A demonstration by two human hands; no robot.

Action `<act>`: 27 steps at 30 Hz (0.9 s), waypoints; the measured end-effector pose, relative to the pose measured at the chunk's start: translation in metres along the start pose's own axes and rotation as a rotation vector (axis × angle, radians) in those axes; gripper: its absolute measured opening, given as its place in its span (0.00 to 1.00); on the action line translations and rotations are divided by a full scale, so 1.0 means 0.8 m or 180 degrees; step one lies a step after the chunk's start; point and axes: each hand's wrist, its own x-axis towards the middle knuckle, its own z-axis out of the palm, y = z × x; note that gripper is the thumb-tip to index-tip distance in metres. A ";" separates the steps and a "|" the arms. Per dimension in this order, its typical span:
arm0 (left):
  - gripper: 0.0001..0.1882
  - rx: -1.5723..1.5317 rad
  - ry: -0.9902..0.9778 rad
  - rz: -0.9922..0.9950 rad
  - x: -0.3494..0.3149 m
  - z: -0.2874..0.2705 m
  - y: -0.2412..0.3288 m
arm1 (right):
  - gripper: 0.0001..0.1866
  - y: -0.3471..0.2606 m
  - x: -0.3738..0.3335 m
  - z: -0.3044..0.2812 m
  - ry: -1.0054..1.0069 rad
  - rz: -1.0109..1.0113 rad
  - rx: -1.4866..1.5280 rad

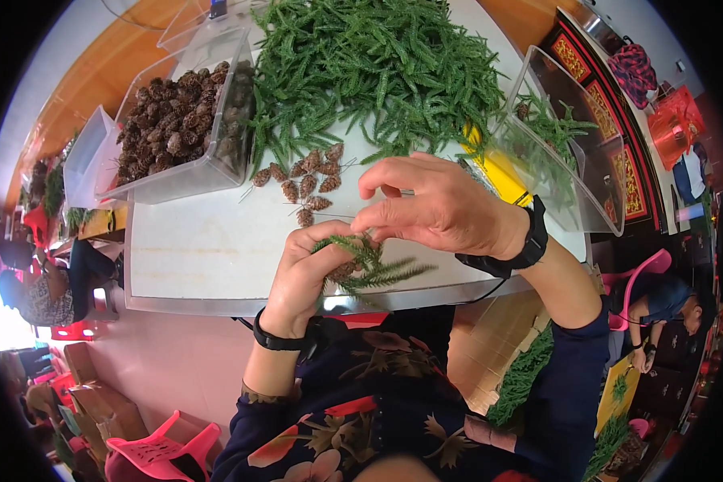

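My left hand (296,273) is closed on a green artificial pine sprig (390,277), just above the table's front edge. A brown pinecone (345,271) shows partly among the needles under my fingers. My right hand (446,207) meets the left one, its thumb and a fingertip brought together at the top of the sprig. What lies between those fingertips is too small to make out. Beyond my hands, several small wired pinecones (307,186) lie in a loose group on the white table (193,261).
A clear bin (189,183) full of pinecones stands at the left. Green pine sprigs (369,72) are heaped at the back. On the right are a yellow package (502,177) and a clear bin (610,181) with a few sprigs. Pink chairs (165,446) and other people are around.
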 end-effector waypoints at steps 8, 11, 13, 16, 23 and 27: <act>0.10 -0.0564 -0.0377 -0.0322 -0.001 -0.003 0.001 | 0.13 0.004 0.008 -0.011 -0.0103 -0.0417 -0.0108; 0.09 -0.0463 -0.0248 -0.0225 -0.001 0.002 0.000 | 0.11 0.005 0.008 -0.009 -0.0138 -0.0428 -0.0153; 0.08 -0.0154 -0.0200 -0.0096 -0.002 0.003 0.004 | 0.08 0.006 0.009 -0.007 -0.0117 -0.0490 -0.0246; 0.06 0.0461 -0.0115 0.0172 -0.002 0.008 0.014 | 0.07 0.001 0.011 -0.004 -0.0123 -0.0208 -0.0318; 0.04 0.2660 0.0776 0.1664 0.007 0.030 0.016 | 0.08 -0.002 0.002 0.003 -0.0019 0.0973 0.0089; 0.04 0.1744 0.0817 0.1200 0.017 0.024 0.016 | 0.10 0.013 -0.021 -0.010 0.0061 0.1500 0.0143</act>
